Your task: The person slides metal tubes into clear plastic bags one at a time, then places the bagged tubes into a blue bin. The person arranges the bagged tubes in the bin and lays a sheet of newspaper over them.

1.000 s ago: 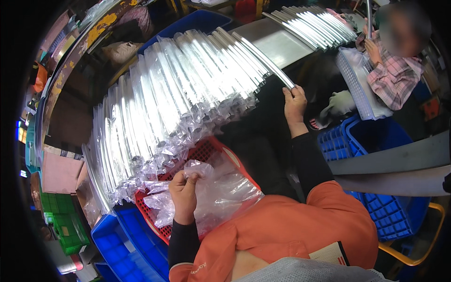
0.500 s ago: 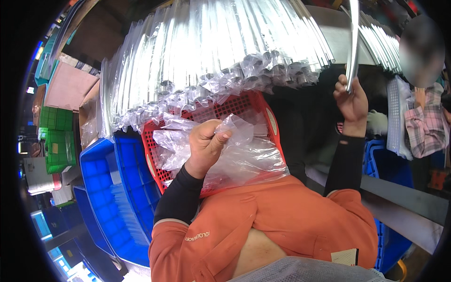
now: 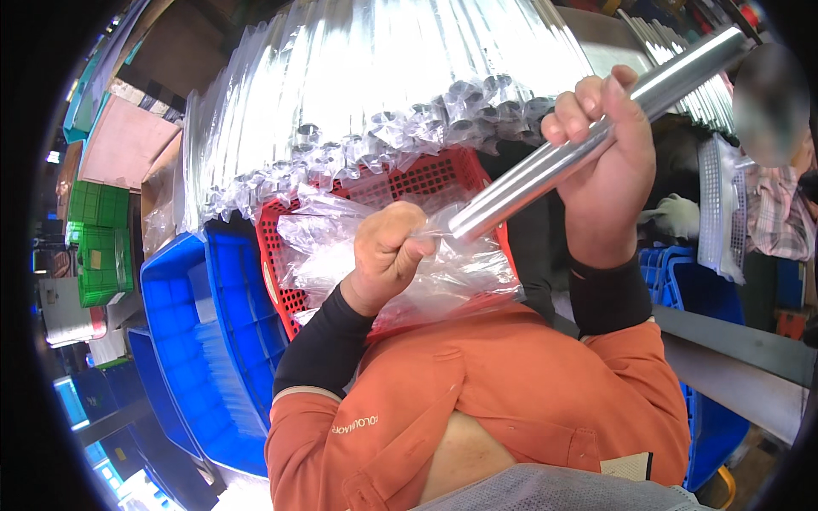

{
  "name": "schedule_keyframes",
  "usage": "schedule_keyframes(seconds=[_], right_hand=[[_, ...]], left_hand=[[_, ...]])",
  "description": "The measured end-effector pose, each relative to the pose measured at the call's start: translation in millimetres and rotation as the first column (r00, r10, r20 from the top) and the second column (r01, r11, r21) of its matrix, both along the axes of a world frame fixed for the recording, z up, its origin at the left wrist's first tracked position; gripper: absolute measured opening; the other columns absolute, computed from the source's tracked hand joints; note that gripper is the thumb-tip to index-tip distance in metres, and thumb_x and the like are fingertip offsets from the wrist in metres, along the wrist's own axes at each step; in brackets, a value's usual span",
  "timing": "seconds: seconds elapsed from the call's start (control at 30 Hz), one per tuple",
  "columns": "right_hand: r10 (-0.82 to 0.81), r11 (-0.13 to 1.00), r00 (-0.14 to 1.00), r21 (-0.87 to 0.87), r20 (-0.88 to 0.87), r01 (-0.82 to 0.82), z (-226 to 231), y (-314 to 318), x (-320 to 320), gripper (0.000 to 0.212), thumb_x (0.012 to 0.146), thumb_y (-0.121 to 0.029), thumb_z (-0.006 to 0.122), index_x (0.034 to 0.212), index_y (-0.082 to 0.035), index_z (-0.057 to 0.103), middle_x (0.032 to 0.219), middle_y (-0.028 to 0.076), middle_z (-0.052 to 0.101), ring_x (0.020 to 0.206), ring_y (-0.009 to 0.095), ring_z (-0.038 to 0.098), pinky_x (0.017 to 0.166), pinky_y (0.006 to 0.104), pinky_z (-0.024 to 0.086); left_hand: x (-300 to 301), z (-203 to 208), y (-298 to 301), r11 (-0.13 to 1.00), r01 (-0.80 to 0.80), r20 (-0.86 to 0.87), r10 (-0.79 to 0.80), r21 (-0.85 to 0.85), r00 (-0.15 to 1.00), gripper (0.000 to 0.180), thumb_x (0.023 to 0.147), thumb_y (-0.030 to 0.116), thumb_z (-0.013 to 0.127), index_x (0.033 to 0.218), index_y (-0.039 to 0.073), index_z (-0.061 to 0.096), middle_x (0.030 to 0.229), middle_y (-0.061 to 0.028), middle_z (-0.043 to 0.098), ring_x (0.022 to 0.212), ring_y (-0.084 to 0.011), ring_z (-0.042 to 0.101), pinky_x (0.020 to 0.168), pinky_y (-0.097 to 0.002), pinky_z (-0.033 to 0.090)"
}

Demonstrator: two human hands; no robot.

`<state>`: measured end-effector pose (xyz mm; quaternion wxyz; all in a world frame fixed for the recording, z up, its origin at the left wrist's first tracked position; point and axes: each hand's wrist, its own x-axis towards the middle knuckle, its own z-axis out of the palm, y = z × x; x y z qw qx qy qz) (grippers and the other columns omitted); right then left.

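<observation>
In my right hand (image 3: 609, 162) is a shiny metal tube (image 3: 545, 175), gripped near its middle and slanting from upper right down to the left. Its lower end meets the mouth of a clear plastic bag (image 3: 439, 223). My left hand (image 3: 388, 255) pinches that bag between thumb and fingers; whether the tube's end is inside the film is hard to make out. Below both hands, more clear bags (image 3: 417, 294) lie heaped in a red perforated basket (image 3: 271, 243) against my front.
Beyond the basket lies a wide stack of bagged metal tubes (image 3: 383, 85), open ends toward me. Blue bins (image 3: 175, 298) stand at left, green crates (image 3: 102, 264) farther off. At right are a gloved hand (image 3: 677, 213), another person's plaid sleeve (image 3: 775, 217) and a blue bin (image 3: 711, 294).
My right hand has brought the tube in from the far right, tilting it down toward my left hand. The tube's end now reaches the bag. My left hand moved slightly right.
</observation>
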<state>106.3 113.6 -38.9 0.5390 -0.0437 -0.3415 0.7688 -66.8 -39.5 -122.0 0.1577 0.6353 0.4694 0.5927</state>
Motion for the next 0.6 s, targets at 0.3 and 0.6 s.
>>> schedule_keyframes(seconds=[0.3,0.6], right_hand=[[-0.090,0.984,0.994,0.151,-0.063,0.099,-7.3,-32.6,-7.4,0.034,0.091,-0.004,0.053,0.122,-0.013,0.040,0.078,0.007,0.051,0.062,0.018,0.055,0.059,0.0368,0.048],[-0.539,0.806,0.840,0.255,-0.054,0.534,86.0,-22.7,29.3,0.020,0.093,-0.014,0.046,0.098,0.004,0.049,0.086,0.014,0.053,0.076,0.021,0.055,0.073,0.0318,0.048]], left_hand=[[-3.6,27.0,2.0,0.918,0.014,0.099,0.027,-0.396,0.995,0.031,0.071,0.021,0.081,0.094,0.004,0.069,0.090,-0.0071,0.066,0.084,-0.0181,0.059,0.082,-0.0315,0.047],[11.6,61.4,17.0,0.902,0.141,0.153,-0.085,-0.407,0.985,0.014,0.085,-0.001,0.064,0.098,0.001,0.068,0.100,-0.0088,0.070,0.091,-0.0119,0.064,0.081,-0.0263,0.050]])
